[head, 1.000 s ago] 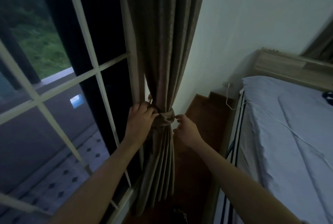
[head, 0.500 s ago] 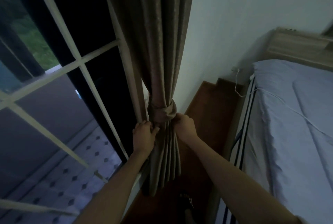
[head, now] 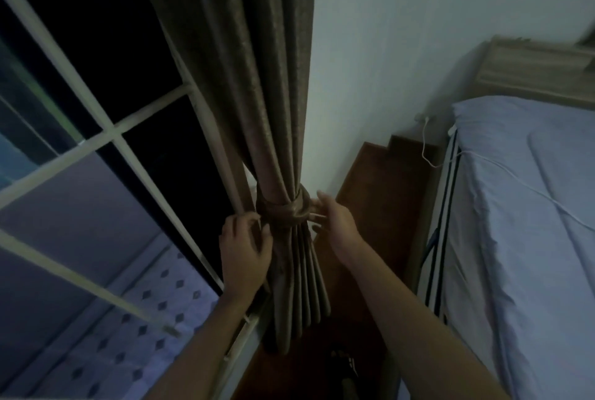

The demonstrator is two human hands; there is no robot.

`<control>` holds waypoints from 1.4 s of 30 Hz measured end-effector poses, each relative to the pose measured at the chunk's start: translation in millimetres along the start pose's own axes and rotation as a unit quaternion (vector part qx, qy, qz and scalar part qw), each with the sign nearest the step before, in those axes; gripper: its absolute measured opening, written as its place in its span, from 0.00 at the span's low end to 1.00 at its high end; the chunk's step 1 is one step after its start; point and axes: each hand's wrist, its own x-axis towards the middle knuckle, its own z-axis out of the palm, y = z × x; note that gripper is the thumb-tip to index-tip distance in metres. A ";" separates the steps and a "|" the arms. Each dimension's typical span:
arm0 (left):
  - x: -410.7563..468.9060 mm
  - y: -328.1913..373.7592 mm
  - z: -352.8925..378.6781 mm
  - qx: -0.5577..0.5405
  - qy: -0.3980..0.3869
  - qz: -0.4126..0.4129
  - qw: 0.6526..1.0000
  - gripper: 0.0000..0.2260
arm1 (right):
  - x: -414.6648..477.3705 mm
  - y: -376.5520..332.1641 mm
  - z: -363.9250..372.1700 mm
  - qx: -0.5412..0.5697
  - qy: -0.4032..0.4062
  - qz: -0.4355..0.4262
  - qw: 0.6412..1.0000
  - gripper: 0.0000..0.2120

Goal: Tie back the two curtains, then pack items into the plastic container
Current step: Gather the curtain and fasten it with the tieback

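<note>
Both hands released: right hand (head: 335, 222) spread beside one tieback (head: 286, 209); left hand (head: 246, 246) loosely open against one curtain (head: 257, 77).

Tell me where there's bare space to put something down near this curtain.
The bed is mostly bare, apart from the white cable crossing it. The wood floor strip between wall and bed is narrow. Around the tied curtain, both hands crowd.

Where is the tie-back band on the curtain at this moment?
In the head view, the tie-back band is wrapped around the gathered curtain near the centre, between the left hand and the right hand, beside the window frame.
</note>
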 end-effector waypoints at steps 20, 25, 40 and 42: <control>34.0 1.7 -17.4 0.104 0.029 0.148 0.983 0.09 | -3.8 -30.5 19.1 -0.168 -0.031 -0.151 0.974 0.15; 49.3 16.3 -29.5 0.069 0.074 0.115 0.988 0.11 | -11.2 -45.3 34.0 -0.233 -0.088 -0.245 0.937 0.13; 42.7 23.4 -21.0 0.117 0.033 0.124 0.985 0.08 | -13.3 -23.4 48.3 -0.318 0.020 -0.360 0.877 0.10; 36.0 22.6 -20.3 0.107 0.032 0.121 0.986 0.07 | -13.4 -17.9 47.4 -0.293 0.020 -0.349 0.890 0.10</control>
